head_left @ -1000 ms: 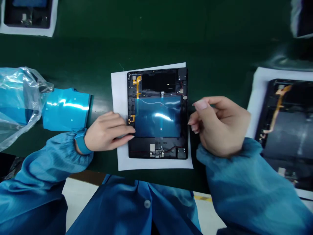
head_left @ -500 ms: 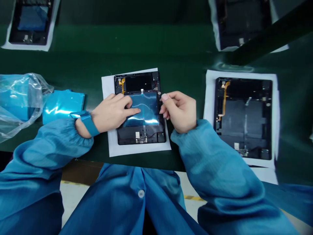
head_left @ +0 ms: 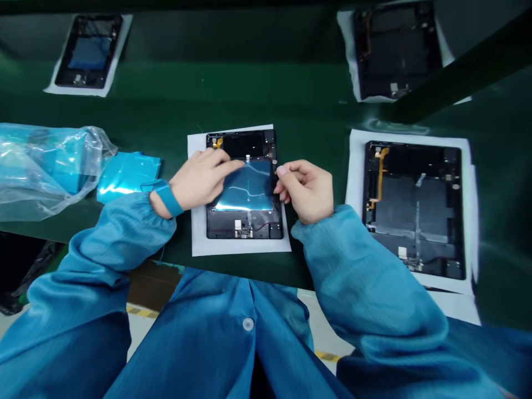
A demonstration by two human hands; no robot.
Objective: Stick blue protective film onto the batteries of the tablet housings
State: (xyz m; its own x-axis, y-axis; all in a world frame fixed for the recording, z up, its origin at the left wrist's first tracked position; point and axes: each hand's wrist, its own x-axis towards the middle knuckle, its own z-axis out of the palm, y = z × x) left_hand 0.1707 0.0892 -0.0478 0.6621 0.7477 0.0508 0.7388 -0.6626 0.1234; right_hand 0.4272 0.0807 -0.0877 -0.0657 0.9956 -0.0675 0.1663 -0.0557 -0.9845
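Observation:
An opened black tablet chassis (head_left: 245, 224) lies on a white sheet (head_left: 198, 244) on the green belt. A shiny blue film (head_left: 249, 191) covers its middle. My left hand (head_left: 199, 180) lies on the film's upper left, fingers stretched out and pressing flat near the top edge. My right hand (head_left: 305, 188) is curled at the chassis's right edge, fingertips pinched at the film's right side. What the pinch holds is too small to make out.
A second open chassis (head_left: 415, 208) on white paper lies to the right, with two more at the back left (head_left: 89, 52) and back right (head_left: 394, 50). A clear plastic bag (head_left: 45, 163) and a stack of blue films (head_left: 127, 174) sit at the left.
My left hand slid from the chassis's left edge onto the film and up toward its top. My right hand closed in on the right edge. The view pulled back and shifted.

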